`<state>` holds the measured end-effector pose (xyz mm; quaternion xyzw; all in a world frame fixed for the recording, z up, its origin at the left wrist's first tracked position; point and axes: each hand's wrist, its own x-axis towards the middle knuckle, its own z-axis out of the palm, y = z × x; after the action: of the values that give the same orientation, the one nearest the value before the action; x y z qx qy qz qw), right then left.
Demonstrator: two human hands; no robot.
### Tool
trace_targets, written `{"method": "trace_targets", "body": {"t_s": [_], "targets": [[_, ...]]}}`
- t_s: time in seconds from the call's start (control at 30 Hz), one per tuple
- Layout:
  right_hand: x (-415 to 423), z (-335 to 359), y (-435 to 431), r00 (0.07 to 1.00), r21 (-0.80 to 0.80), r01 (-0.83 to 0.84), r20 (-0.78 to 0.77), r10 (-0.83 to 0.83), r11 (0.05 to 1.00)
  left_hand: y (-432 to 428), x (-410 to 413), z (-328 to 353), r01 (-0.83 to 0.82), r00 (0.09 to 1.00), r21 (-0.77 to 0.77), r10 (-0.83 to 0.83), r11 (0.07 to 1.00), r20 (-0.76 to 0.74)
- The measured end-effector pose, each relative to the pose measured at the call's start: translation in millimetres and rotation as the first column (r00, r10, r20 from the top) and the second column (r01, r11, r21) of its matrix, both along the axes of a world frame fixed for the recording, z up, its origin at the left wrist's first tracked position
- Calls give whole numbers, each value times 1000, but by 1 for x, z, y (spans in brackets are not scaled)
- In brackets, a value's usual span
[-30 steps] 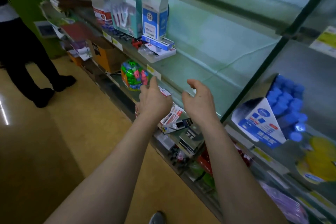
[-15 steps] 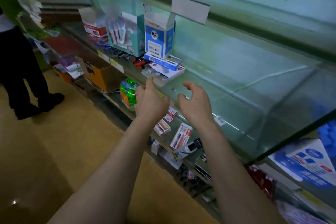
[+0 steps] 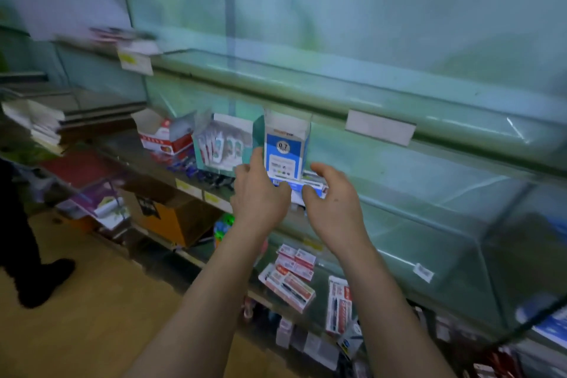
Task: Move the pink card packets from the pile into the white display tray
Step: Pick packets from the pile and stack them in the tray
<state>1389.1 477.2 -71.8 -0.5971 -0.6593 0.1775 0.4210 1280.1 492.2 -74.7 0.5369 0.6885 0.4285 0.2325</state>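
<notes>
Both hands are empty and apart. The left hand has its forefinger up along a blue-and-white box in the middle of the frame, and the right hand is loosely cupped just right of it. The pinkish card packets lie in a loose pile at lower centre, below the wrists. They look light, flat and fairly stiff, probably slick in their wrap, so pinching the long edges should serve. What may be the white tray is mostly hidden behind the hands, and blur smears the labels.

Green glass shelves along the wall, tan glossy floor, dim light
</notes>
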Motion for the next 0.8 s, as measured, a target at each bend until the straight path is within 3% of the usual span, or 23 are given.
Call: {"method": "trace_targets", "body": {"t_s": [0.3,0.5,0.8], "targets": [[-57,50,9,998,143,-35,62,26,989,20,-62,52,21,997,165,-8,986,-81],[-69,100,37,982,246,-79,189,32,966,48,-89,88,27,983,238,17,971,-181],[-76,152,113,901,223,-124,433,16,967,124,-123,139,27,905,268,89,963,-415]]}}
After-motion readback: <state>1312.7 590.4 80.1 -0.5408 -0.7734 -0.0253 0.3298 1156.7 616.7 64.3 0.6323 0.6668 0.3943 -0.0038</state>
